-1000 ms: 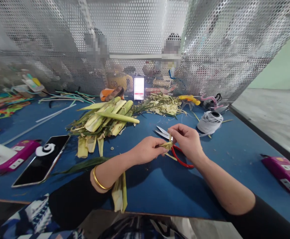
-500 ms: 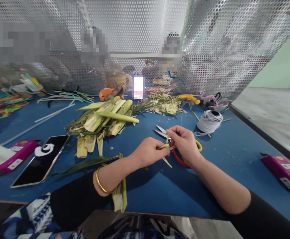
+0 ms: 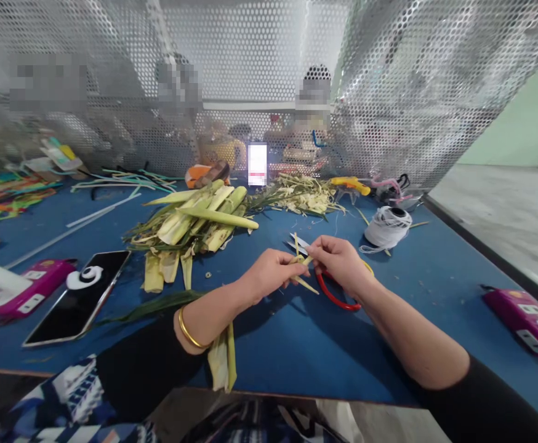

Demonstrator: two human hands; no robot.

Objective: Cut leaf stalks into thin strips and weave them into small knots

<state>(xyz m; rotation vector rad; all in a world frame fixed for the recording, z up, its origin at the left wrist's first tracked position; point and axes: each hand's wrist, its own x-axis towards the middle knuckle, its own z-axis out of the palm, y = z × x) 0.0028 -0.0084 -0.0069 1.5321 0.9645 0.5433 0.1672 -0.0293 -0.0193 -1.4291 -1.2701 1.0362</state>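
Observation:
Thin pale-green corn husk strips (image 3: 305, 285), crossed and bent together, are pinched between the thumb and fingers of my left hand (image 3: 269, 271). My right hand (image 3: 340, 261) is close beside it, its thumb and forefinger closed on the end of a strip. Under my right hand lie scissors (image 3: 337, 302) with red and yellow handles; their blades point away to the left, and the hand partly covers them. Below my left forearm a flat husk piece (image 3: 220, 360) rests on the table, with a long green leaf (image 3: 158, 306) beside it.
A corn husk pile (image 3: 204, 215) lies back left, shredded husk (image 3: 308, 195) behind. A white thread spool (image 3: 386, 229) and yellow glue gun (image 3: 352, 184) are right. Phone (image 3: 72, 311) and purple devices (image 3: 50, 277) flank me. A perforated metal screen (image 3: 250, 55) stands behind.
Both hands have shifted slightly; the left has moved left with the husk strips, opening a small gap between the hands. More of the red scissor handle shows.

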